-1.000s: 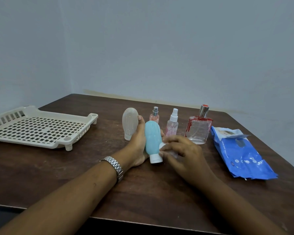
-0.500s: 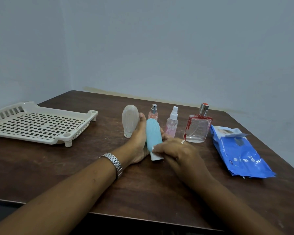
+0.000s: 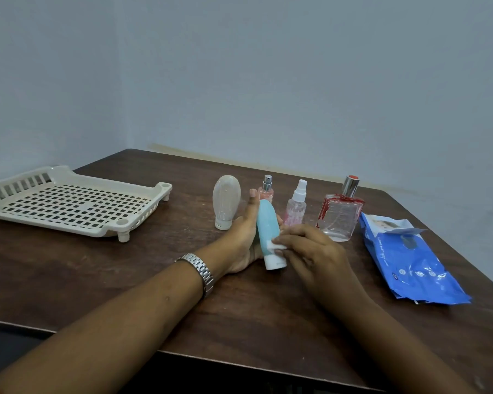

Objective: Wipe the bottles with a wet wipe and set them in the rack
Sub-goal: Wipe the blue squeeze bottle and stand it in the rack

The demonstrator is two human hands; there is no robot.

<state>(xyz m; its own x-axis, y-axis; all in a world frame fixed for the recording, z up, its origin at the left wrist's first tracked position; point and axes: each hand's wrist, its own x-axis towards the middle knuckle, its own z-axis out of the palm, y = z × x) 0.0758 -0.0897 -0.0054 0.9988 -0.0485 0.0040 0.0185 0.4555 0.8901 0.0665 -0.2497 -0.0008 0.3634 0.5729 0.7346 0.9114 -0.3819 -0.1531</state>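
My left hand holds a light blue squeeze bottle with a white cap, tilted, cap end toward me. My right hand pinches a small folded white wet wipe and presses it against the bottle's lower part. Behind stand a grey squeeze bottle, a small pink perfume bottle, a clear pink spray bottle and a square glass perfume bottle with red marks. The cream rack sits at the left with nothing in it.
A blue pack of wet wipes lies at the right with its flap open. The dark wooden table meets a grey wall at the back; its front edge runs under my forearms. A metal watch is on my left wrist.
My right hand has slid the wipe along the blue bottle's lower part, and more of the wipe now shows. The view shifted slightly.
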